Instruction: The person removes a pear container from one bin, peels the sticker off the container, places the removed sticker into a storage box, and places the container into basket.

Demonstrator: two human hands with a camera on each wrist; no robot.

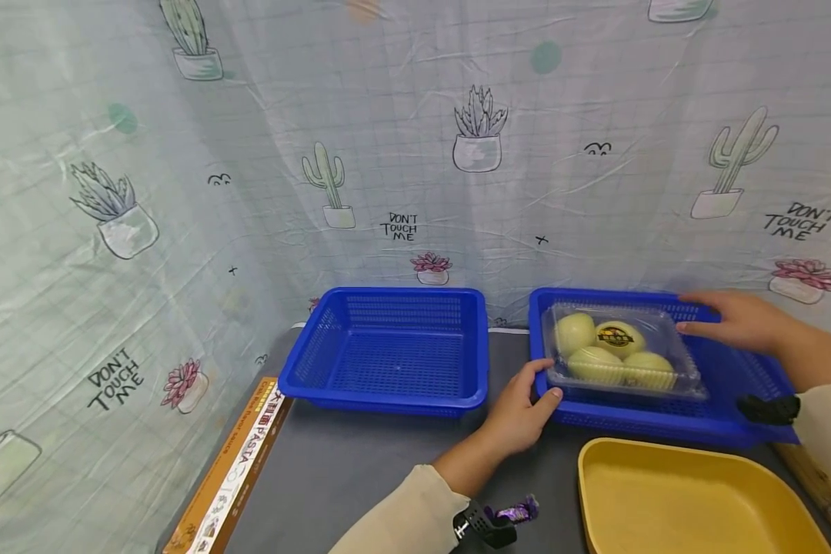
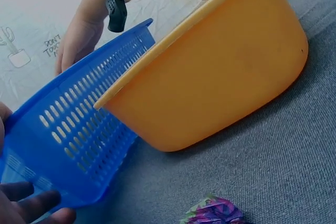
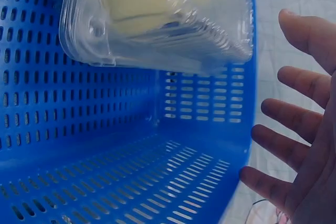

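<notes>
A clear plastic box (image 1: pixel 675 348) with several pale yellow-green fruits (image 1: pixel 595 362) inside sits tilted in the right blue basket (image 1: pixel 637 419), towards its left end. My left hand (image 1: pixel 515 415) is at the basket's left front corner, thumb and fingers apart, fingertips right at the rim and close to the box. In the left wrist view its loose fingers (image 2: pixel 39 204) show beside the blue wall. My right hand (image 1: pixel 744 322) reaches over the far rim, to the right of the box. Spread fingers of that hand (image 3: pixel 310 114) stand beside the basket's edge in the right wrist view, holding nothing.
Another blue basket (image 1: pixel 384 402) stands to the left. In front of the right basket is a yellow tub (image 1: pixel 672 500). A purple-wrapped item (image 1: pixel 519 511) lies near my left wrist, and a long pasta box (image 1: pixel 231 469) lies along the left edge. A patterned curtain (image 1: pixel 402 154) hangs behind.
</notes>
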